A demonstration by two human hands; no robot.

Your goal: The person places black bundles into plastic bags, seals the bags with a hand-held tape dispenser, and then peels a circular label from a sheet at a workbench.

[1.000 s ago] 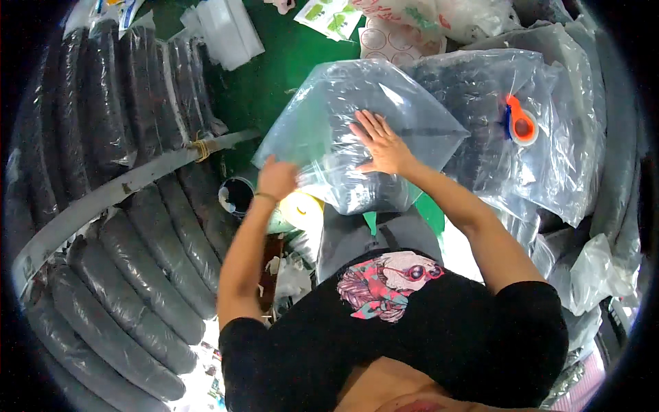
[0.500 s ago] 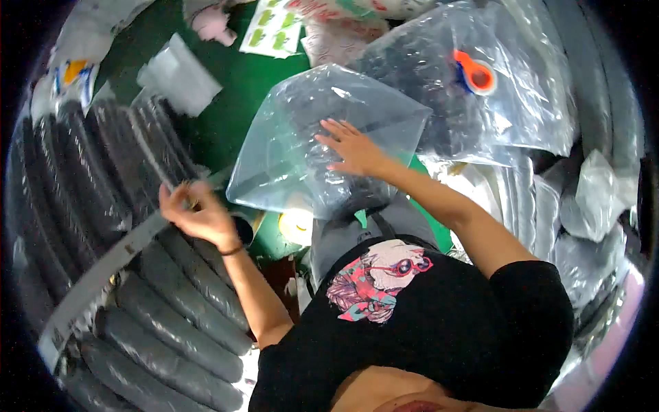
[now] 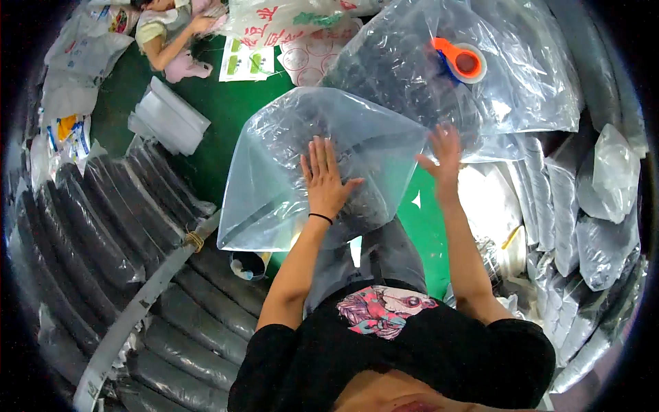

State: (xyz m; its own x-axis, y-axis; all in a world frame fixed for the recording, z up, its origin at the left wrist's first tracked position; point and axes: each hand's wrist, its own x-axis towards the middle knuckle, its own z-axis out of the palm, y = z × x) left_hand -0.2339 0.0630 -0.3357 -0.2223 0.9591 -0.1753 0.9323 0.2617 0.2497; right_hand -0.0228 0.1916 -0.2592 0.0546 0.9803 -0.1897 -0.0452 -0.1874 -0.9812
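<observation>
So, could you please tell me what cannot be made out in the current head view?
Left hand: head view, its back hides the palm.
Right hand: head view, slight blur and the overhead angle hide whether it touches the clear bag under the left hand.
Co-worker: head view, cut off by the upper edge.

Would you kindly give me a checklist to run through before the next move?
1. Left hand spread on the clear plastic bag: ok.
2. Right hand touching the bag: cannot tell; it is open by the right corner.
3. Orange tape dispenser off the bag: ok, lying on plastic sheeting.
4. Other person's hand away from the bag: ok.
5. Anything inside the bag: cannot tell.
</observation>
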